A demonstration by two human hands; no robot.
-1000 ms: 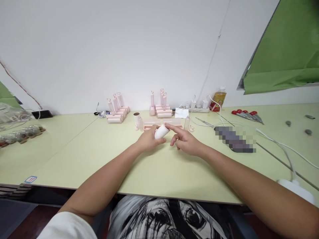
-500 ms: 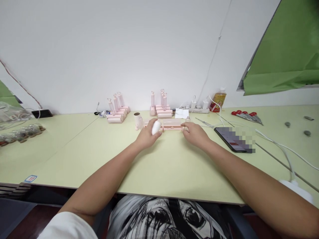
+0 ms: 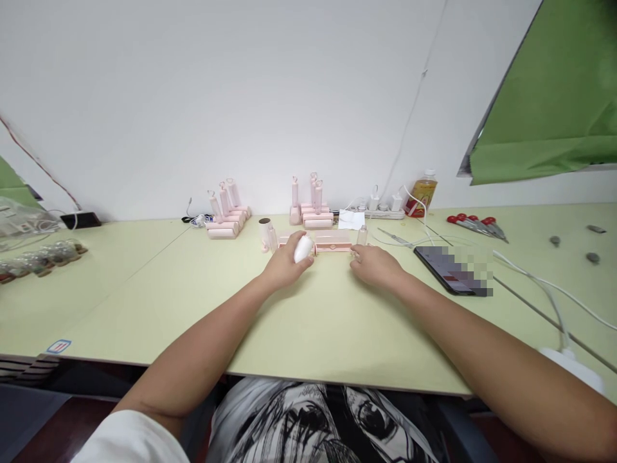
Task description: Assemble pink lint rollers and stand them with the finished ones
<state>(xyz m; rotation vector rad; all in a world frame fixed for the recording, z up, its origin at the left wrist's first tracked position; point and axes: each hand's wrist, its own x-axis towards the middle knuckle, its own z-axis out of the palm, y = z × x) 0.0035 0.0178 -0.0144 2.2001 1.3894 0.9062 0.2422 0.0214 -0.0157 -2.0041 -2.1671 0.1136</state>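
Note:
My left hand [image 3: 283, 262] is wrapped round a white roll [image 3: 303, 249], tilted, beside the left part of an open pink case [image 3: 333, 241]. The case lies on the table, its left side partly hidden by that hand. At its right end, my right hand [image 3: 378, 262] has its fingers curled in a pinch; what they hold is too small to make out. A clear upright piece [image 3: 362, 234] shows just behind the right fingers; I cannot tell whether they touch it. Left of the case stand a cardboard tube [image 3: 265, 230] and a clear pink-based handle [image 3: 272, 239].
Pink lint rollers with upright handles stand in a left group [image 3: 223, 218] and a middle group [image 3: 315, 209]. To the right lie a phone [image 3: 441, 267], white cables, tweezers [image 3: 394, 237] and red-ended tools [image 3: 477, 225]. A drink bottle [image 3: 423, 194] stands by a power strip [image 3: 385, 214].
My right fingers have curled in and drawn slightly toward me, off the case's right end. More of the clear upright piece shows behind them. My left hand keeps the white roll, which has turned slightly.

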